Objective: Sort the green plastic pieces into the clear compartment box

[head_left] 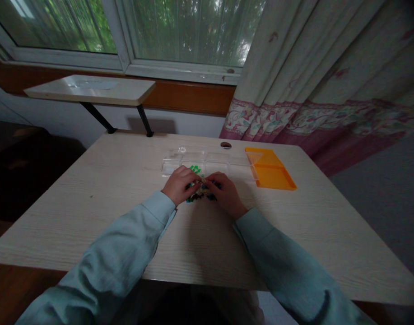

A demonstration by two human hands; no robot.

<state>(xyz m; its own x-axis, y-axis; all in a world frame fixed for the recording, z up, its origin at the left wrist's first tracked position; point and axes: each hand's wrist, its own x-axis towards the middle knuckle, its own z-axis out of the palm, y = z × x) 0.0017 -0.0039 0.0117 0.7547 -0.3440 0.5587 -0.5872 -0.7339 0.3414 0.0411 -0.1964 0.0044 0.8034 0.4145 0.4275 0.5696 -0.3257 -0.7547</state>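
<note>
My left hand (181, 186) and my right hand (226, 193) meet over a small pile of mixed pieces (200, 195). These are blue, black, white and green, too small to make out in kind. Both hands are closed, thumbs and fingers pinched together at the same spot. Something tiny and pale shows between the fingertips, but its kind is hidden. Right behind the hands lies a clear plastic tray (216, 168) with several compartments. Bright green pieces (195, 169) sit in one of its compartments, just past my left fingers.
An orange plastic tray or lid (273, 174) lies at the right, with the clear tray's end overlapping it. Behind is a round hole (226, 145) in the table (125, 203). A raised shelf (91, 92) on black legs stands back left. A curtain (295, 90) hangs behind.
</note>
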